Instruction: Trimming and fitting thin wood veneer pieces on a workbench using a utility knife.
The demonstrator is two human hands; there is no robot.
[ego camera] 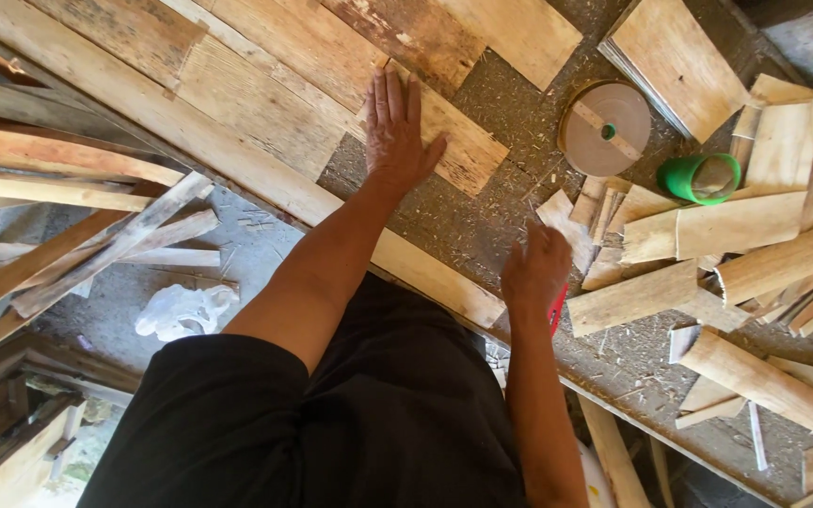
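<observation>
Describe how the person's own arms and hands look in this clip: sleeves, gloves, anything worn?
Both arms are bare from the upper arm down. The left hand and right hand wear no gloves, and no watch, ring or bracelet shows on either. The only clothing in view is a black top with short sleeves ending above the elbow. It is plain, with no visible pattern.

My view: rough workbench (510,122), sawdust-strewn. On it: wood offcuts (745,226), tape roll (606,129), green cup (703,178), flat boards (265,103), plank stack (675,56).
</observation>
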